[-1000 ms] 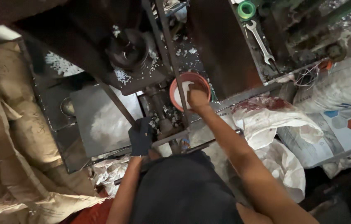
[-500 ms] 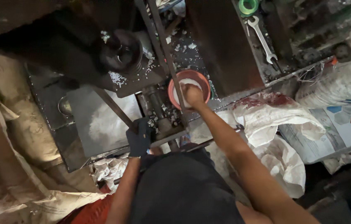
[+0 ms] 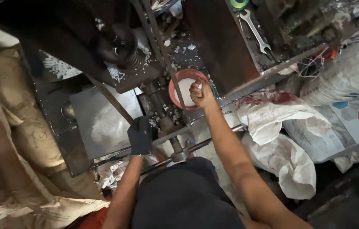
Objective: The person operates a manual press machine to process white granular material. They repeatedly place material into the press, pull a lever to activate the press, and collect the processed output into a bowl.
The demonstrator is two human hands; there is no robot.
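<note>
My right hand (image 3: 200, 94) reaches into a round red bowl (image 3: 178, 78) of white granules that sits on a dark, grimy machine. Its fingers are curled around some of the white material. My left hand (image 3: 141, 135), in a dark glove, grips a slanted metal rod (image 3: 109, 99) at the machine's front, next to a grey metal plate (image 3: 103, 123) dusted with white powder. White granules lie scattered around a round black opening (image 3: 120, 48) higher on the machine.
A spanner (image 3: 253, 29) and a green tape roll (image 3: 238, 4) lie on the upper right shelf. White sacks (image 3: 285, 140) pile up at right, one with coloured hexagons. Brown sacking (image 3: 5, 140) covers the left side. Metal bars cross the machine's front.
My right hand has dipped further into the red bowl and closed on white granules. My gloved left hand stays on the rod. The view has shifted slightly.
</note>
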